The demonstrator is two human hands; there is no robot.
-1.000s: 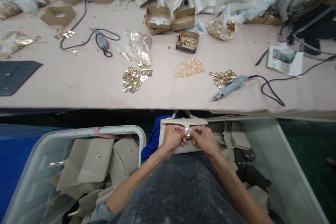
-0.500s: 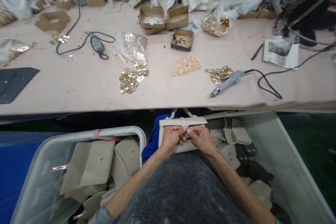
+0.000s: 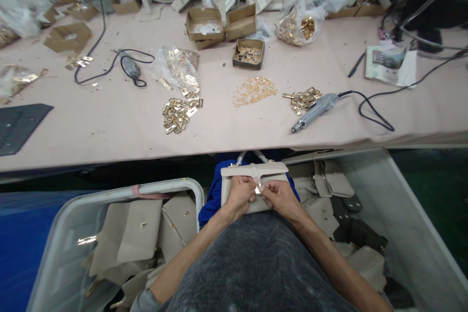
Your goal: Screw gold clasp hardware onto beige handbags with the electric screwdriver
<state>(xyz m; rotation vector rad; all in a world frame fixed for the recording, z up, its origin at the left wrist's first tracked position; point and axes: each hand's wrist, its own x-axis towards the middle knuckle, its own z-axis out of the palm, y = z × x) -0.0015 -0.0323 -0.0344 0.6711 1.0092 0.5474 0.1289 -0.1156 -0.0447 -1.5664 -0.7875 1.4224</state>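
Observation:
A beige handbag [image 3: 239, 171] rests in front of my body, its flap toward the table and a handle rising behind it. At the middle of its front sits a shiny metal clasp plate [image 3: 258, 187]. My left hand [image 3: 241, 192] closes its fingers on the plate's left side. From the right, my right hand [image 3: 280, 195] pinches the plate's other edge between thumb and fingers. The fingertips hide part of the clasp and of the strap above it. Blue cloth [image 3: 210, 204] shows beneath the bag.
Beige bags fill the left grey bin [image 3: 60, 239] and the right bin [image 3: 413, 224]. On the table lie a power screwdriver [image 3: 314, 113], gold plates [image 3: 179, 116], tiny gold screws [image 3: 255, 91] and a small parts box [image 3: 248, 53]. The table edge runs just beyond the bag.
The metal plate shows more plainly between my fingertips, and my right hand sits slightly lower. Both hands stay at the bag's front. The view has shifted slightly.

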